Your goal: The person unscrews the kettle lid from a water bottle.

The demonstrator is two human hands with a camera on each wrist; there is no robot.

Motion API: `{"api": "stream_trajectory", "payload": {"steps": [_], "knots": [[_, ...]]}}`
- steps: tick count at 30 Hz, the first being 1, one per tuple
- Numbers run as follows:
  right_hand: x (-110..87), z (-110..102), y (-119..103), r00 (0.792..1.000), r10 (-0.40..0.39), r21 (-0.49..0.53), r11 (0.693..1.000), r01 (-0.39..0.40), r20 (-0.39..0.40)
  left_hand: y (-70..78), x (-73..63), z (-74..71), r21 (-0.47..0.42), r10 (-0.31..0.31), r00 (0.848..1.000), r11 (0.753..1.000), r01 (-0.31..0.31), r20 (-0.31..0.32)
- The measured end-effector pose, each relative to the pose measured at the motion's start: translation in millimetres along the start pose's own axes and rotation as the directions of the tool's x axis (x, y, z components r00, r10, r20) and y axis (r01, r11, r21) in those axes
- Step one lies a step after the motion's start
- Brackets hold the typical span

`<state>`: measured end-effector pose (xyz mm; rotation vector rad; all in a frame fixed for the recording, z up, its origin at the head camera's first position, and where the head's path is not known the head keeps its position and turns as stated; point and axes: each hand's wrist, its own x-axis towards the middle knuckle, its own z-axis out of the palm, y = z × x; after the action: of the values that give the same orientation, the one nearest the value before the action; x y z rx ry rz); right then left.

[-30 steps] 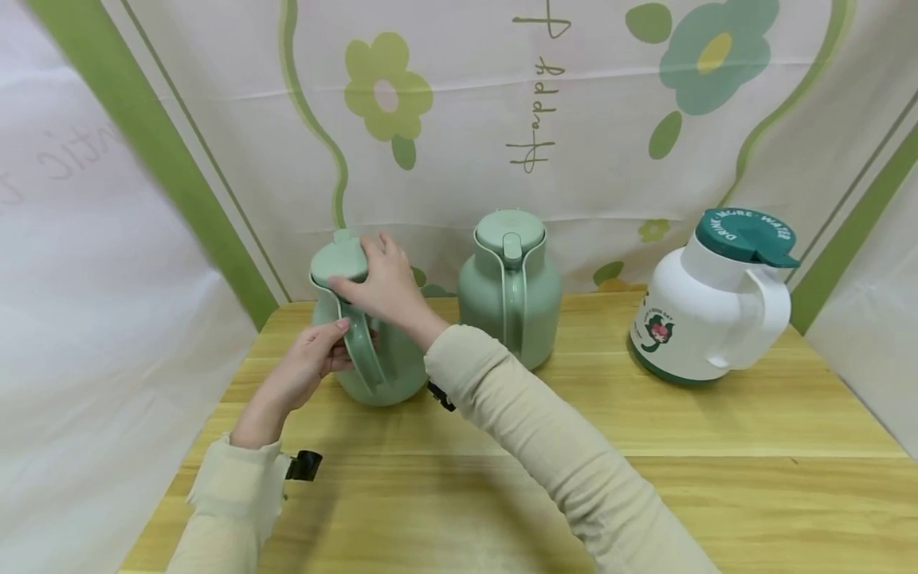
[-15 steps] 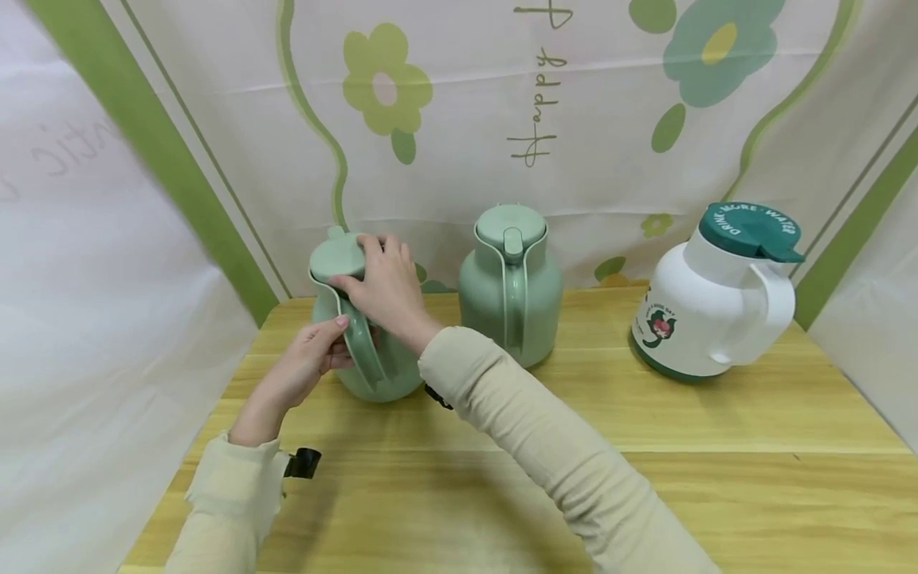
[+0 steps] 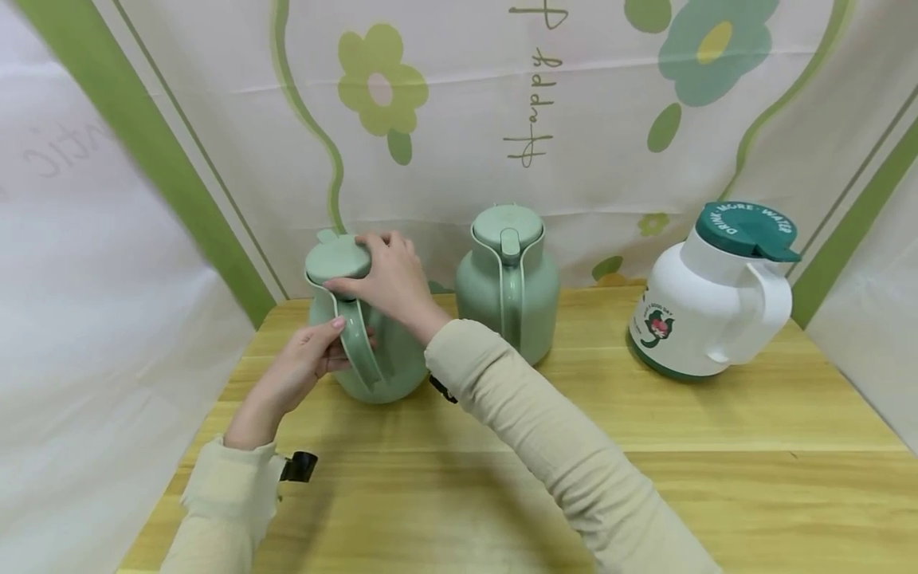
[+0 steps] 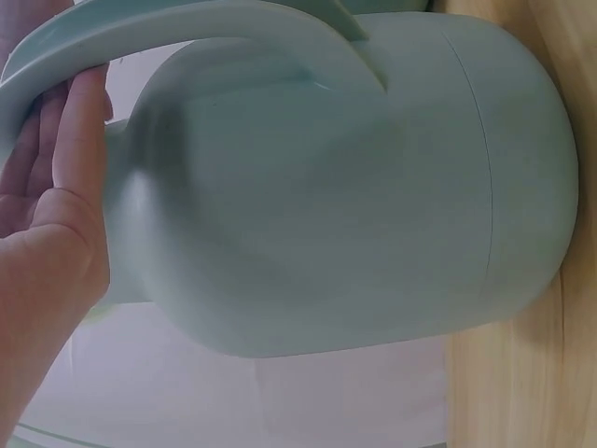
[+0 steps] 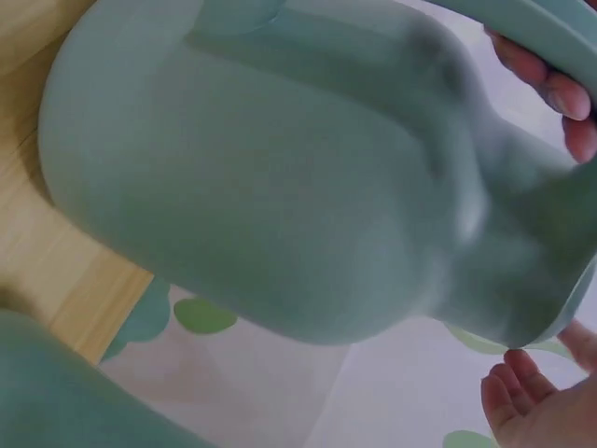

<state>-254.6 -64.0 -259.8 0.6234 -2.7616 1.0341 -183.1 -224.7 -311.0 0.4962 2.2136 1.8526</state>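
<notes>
A sage-green vacuum jug (image 3: 393, 371) stands upright on the left of the table in the head view. Its lid (image 3: 337, 259) sits on the neck, with a small tab (image 3: 327, 236) pointing to the far left. My right hand (image 3: 396, 281) pinches the lid's right edge between thumb and fingers. Lower down, my left hand (image 3: 304, 359) holds the jug's handle (image 3: 362, 355), its fingers passing behind it. The left wrist view shows those fingers under the handle (image 4: 215, 21). From the right wrist, the right hand (image 5: 550, 401) appears at the jug's rim, its thumb partly out of view.
A second green jug (image 3: 534, 311) stands just right of the first. Farther right is a white jug (image 3: 688, 307) with a dark green lid. A printed curtain (image 3: 466, 112) hangs behind the wooden table (image 3: 502, 486), which extends towards me.
The lid has turned a little anticlockwise, its tab shifting left, with my right hand still on its edge. My left hand keeps its hold on the handle.
</notes>
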Motion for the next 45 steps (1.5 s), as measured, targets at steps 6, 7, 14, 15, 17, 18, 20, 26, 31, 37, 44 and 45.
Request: {"api": "stream_trajectory", "payload": {"steps": [6,7,14,15,17,18,20,26,31,37,44,45], "knots": [[1.5,-4.0,5.3,1.000,-0.001,0.045,0.999,0.001,0.014,-0.2,0.6,1.4,-0.001,-0.008,1.000,1.000,0.008,0.004],[1.8,-5.1,6.4,1.000,-0.009,0.046,0.999,0.008,0.025,-0.1,0.6,1.4,0.002,-0.008,1.000,1.000,0.008,0.001],[5.2,-7.2,12.7,0.998,-0.051,0.121,0.992,0.045,0.046,1.2,-0.4,1.0,0.012,-0.012,1.000,1.000,0.012,-0.010],[5.6,-7.1,13.1,0.998,-0.056,0.138,0.989,0.050,0.041,1.4,-0.6,0.9,0.014,-0.011,1.000,1.000,0.011,-0.010],[5.4,-7.2,14.0,0.997,-0.074,0.145,0.987,0.068,0.036,0.9,-0.7,0.8,0.015,-0.010,1.000,1.000,0.010,-0.008],[5.4,-7.2,14.1,0.996,-0.084,0.136,0.988,0.078,0.036,0.5,-0.8,0.6,0.015,-0.010,1.000,1.000,0.010,-0.006],[5.1,-7.6,13.4,0.993,-0.105,0.102,0.990,0.100,0.048,-0.3,-0.9,0.4,0.006,-0.005,1.000,1.000,0.005,-0.003],[5.8,-5.5,5.5,0.986,-0.111,0.003,0.994,0.112,0.127,-0.6,-1.7,-0.3,-0.012,0.011,1.000,1.000,-0.011,-0.004],[5.0,-2.2,1.6,0.989,-0.066,0.011,0.998,0.065,0.133,-0.6,-0.1,-0.6,-0.021,0.023,1.000,1.000,-0.023,0.001],[1.6,0.1,-1.5,0.998,-0.016,0.066,0.998,0.012,0.053,-1.2,0.0,-0.8,-0.041,0.030,0.999,0.999,-0.030,0.014],[3.7,-2.6,0.6,0.999,-0.020,0.091,0.996,0.016,0.049,-2.0,-0.4,-0.9,-0.033,0.032,0.999,0.999,-0.031,0.019],[4.6,-3.4,1.3,0.998,-0.034,0.098,0.995,0.028,0.056,-2.3,-0.4,-1.0,-0.033,0.032,0.999,0.999,-0.031,0.017]]}}
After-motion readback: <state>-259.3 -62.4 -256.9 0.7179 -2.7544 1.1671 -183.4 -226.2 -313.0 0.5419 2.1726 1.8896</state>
